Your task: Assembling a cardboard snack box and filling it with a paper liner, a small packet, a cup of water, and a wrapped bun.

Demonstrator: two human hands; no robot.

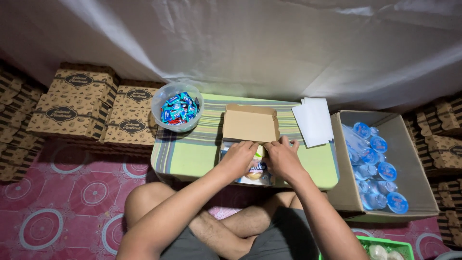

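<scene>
I sit cross-legged on the floor with my knees against the low bench (pixel 192 154), which is covered by a green striped cloth. Both my hands are down on the small cardboard snack box (pixel 250 144) that stands at the near edge of the bench, right in front of me. Its lid is thrown back and stands upright behind the box body, plain brown inside.

My left hand (pixel 238 158) lies over the left half of the box, fingers curled down onto its front rim and pressing there; it is bent rather than spread flat, and I cannot tell whether it pinches a flap or only rests on it. My right hand (pixel 283 156) covers the right half, fingertips reaching to the hinge line just below the lid, loosely curved and touching the cardboard, with nothing separate gripped in it. The two hands nearly meet over the middle of the box.

Between and below them a wrapped pastry (pixel 256 171) with a blue-and-white label shows inside the box.

Left of the box and farther back, a clear plastic bowl (pixel 177 107) holds small blue-wrapped candies. Right of the box's lid lies a stack of white paper napkins (pixel 314 120), overhanging the bench's far right corner. Beyond the bench's right end a large open carton (pixel 414 159) is filled with sealed water cups with blue lids (pixel 378 168). Left of the bench, stacks of closed printed brown boxes (pixel 82 103) sit on the floor. A green crate (pixel 380 240) shows near my right knee.
</scene>
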